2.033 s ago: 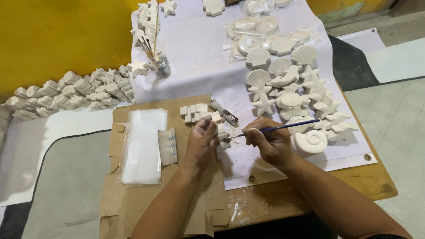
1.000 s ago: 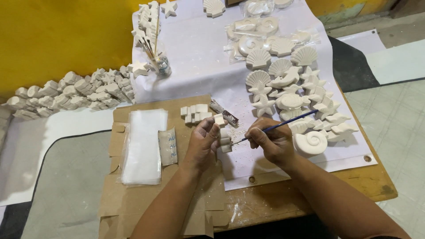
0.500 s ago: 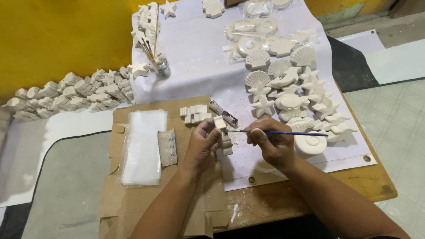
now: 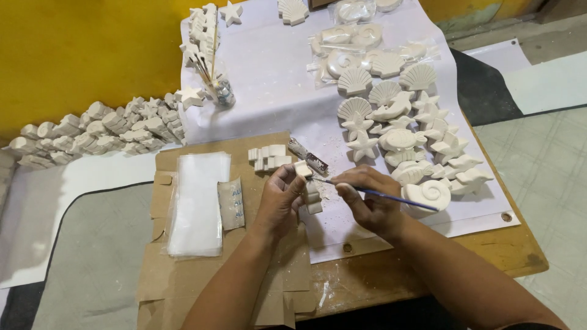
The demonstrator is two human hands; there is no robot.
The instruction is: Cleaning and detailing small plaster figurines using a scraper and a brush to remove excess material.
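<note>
At far left, a heap of white plaster casts [image 4: 98,131] lies along the yellow wall. Nearer, on the cardboard sheet [image 4: 183,281], rest a stack of clear plastic bags [image 4: 195,201] and a small sachet [image 4: 230,203]. The left hand [image 4: 278,205] has its fingers clamped on a small white plaster piece [image 4: 302,169], lifted just above the cardboard's right edge, with more small blocks [image 4: 269,157] just beyond. The right hand [image 4: 373,205] pinches a thin blue-handled brush [image 4: 382,195], fingers closed together on it. Since half a second ago the brush has lowered and its tip now meets the held piece, which suggests the brushing stroke is underway rather than paused. Further right, shell and starfish casts [image 4: 397,116] cover the white sheet [image 4: 275,91], a spiral shell [image 4: 428,194] just beside the right hand.
</note>
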